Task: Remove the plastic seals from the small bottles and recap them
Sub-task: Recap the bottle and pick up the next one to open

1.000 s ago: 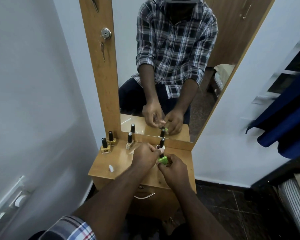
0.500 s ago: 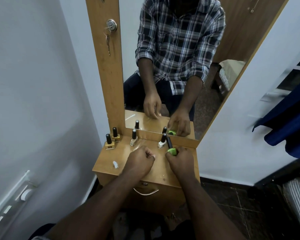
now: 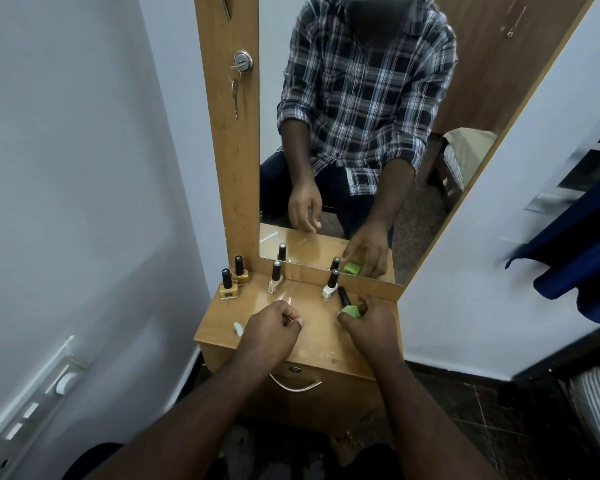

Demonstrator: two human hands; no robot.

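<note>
Green bottle (image 3: pixel 350 311): black cap on, tilted left, gripped at base by right hand (image 3: pixel 369 325); white bottle (image 3: pixel 330 287) upright just beyond.

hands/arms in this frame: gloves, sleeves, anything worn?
No gloves: the left hand and right hand are bare, and no rings or watch show. Both forearms are bare to the frame's lower edge. The mirror shows a checked shirt in navy, white and grey, sleeves rolled above the elbows.

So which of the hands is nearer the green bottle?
Right. The right hand grips the green bottle on the tabletop; the left hand sits apart to its left, fingers curled.
</note>
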